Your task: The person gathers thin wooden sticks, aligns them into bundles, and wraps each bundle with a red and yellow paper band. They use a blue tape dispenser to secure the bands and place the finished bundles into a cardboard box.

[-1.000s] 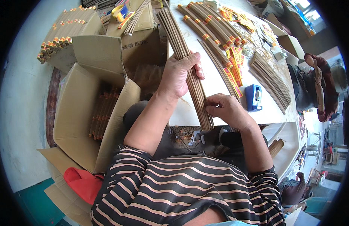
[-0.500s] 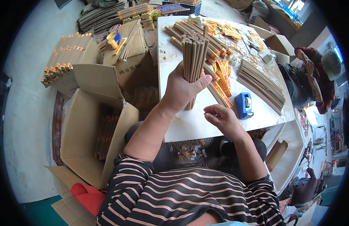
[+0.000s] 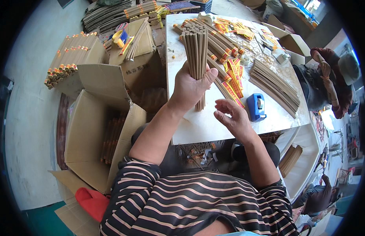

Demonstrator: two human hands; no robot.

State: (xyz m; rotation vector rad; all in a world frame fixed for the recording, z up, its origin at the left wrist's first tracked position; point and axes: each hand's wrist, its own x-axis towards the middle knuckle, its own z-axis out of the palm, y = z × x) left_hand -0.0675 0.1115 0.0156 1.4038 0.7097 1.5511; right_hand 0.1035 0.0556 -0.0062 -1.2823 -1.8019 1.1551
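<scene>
My left hand [image 3: 191, 87] is wrapped round a thick bundle of brown incense sticks [image 3: 196, 53], held nearly upright above the near left part of the white table [image 3: 186, 131]. The sticks' upper ends fan out a little. My right hand [image 3: 233, 118] hovers by the table's front edge with thumb and fingers apart and nothing seen between them. Just right of it stands a blue tape dispenser [image 3: 256, 107]. Behind it lie red and yellow paper labels [image 3: 233, 78], partly over more sticks. A wide row of loose incense sticks [image 3: 275, 87] rests farther right.
Finished bundles with labels [image 3: 224, 43] lie at the table's back. An open cardboard box [image 3: 86, 133] with bundles inside stands at my left; stacked bundles [image 3: 68, 59] are beyond it. A white tub [image 3: 304, 165] is at right. Another person [image 3: 328, 82] sits past the table's right side.
The bundle has shifted slightly left in my left hand's grip. A single stick that stuck up above the others no longer does. My right hand's fingers have spread and lifted slightly.
</scene>
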